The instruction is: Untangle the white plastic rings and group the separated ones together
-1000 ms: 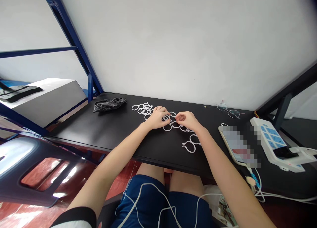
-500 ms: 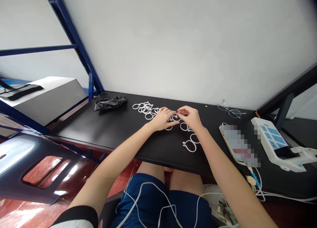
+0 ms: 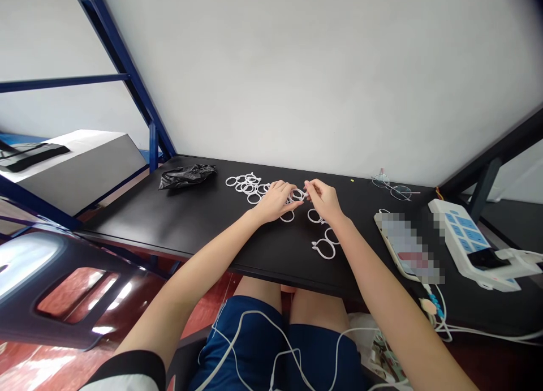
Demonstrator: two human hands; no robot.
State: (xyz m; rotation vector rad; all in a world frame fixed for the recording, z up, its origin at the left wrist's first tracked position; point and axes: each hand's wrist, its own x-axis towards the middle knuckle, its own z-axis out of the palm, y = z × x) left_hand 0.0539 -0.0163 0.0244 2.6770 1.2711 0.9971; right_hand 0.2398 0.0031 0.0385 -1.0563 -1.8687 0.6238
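My left hand [image 3: 276,201] grips the left side of a white ring [image 3: 298,195] with a small clip-like end, its thumb and fingers curved around it. At the ring's right side, my right hand [image 3: 323,200] pinches that small end between thumb and fingertips. To the left lies a pile of several similar white rings [image 3: 248,184], partly hidden behind my left hand. Another ring [image 3: 287,215] rests below the left hand. Near my right wrist are a few more rings [image 3: 324,249], one partly covered by the forearm.
A crumpled black plastic bag [image 3: 186,176] lies at the left of the black desk [image 3: 186,218]. On the right are eyeglasses [image 3: 400,192], a phone [image 3: 405,246] and a white power strip [image 3: 469,238] with a plugged-in charger. White cables [image 3: 292,354] run across my lap.
My hands have drawn slightly apart, and the white ring between them shows more fully. The right fingers have turned more upright around its end.
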